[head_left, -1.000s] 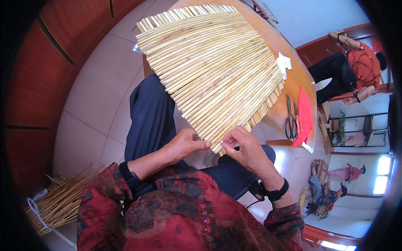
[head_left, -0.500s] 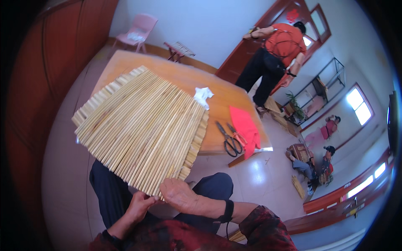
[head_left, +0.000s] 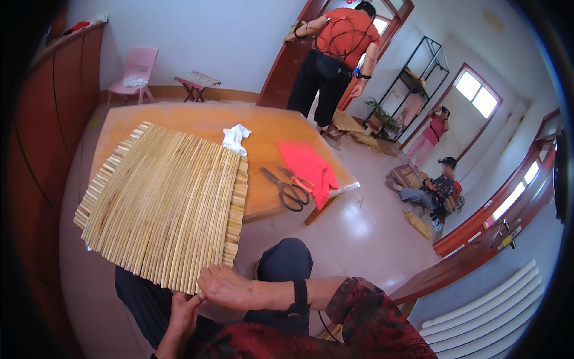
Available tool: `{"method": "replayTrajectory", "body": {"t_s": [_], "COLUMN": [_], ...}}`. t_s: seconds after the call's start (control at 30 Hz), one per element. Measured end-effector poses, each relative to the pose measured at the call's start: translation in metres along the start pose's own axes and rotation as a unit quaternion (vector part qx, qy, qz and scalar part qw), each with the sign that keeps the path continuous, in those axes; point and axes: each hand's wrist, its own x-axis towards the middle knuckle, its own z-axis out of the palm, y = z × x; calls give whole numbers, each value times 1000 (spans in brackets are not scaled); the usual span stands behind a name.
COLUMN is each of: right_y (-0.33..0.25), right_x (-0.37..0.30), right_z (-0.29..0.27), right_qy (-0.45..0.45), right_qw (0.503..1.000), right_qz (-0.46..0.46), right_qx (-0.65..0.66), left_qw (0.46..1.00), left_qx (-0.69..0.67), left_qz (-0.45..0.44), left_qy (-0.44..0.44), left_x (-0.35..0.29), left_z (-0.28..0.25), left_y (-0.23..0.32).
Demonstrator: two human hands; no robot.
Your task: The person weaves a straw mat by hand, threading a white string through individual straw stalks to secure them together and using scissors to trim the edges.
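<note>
A large mat of pale, straight plant stalks, laid side by side in layers, slopes from the wooden table down toward my lap. At its near edge, close to the right corner, my right hand is closed on the stalk ends. Just left of it and slightly lower, my left hand pinches with thumb and fingers beneath the edge. What lies between those fingertips is hidden. The two hands nearly touch. Black-handled scissors lie on the table right of the mat, apart from both hands.
On the wooden table are a red cloth, a crumpled white tissue and an orange-handled tool. A person in an orange shirt stands beyond it. Another person sits low at right. A pink chair stands back left.
My view has swung to the right, so the table and mat sit further left in the picture. Both hands stay together at the mat's near edge, with little visible change in grip.
</note>
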Motion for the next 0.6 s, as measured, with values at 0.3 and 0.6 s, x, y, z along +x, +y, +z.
{"method": "replayTrajectory", "body": {"t_s": [0.3, 0.6], "right_y": [38, 40], "right_x": [7, 16], "right_z": [-11, -23], "right_qy": [-141, -168], "right_qw": [971, 958], "right_qz": [80, 25], "right_qx": [178, 231], "left_qw": [996, 994], "left_qx": [83, 99], "left_qz": [-17, -28], "left_qy": [-32, -21], "left_x": [10, 5], "left_z": [3, -4], "left_y": [5, 3]}}
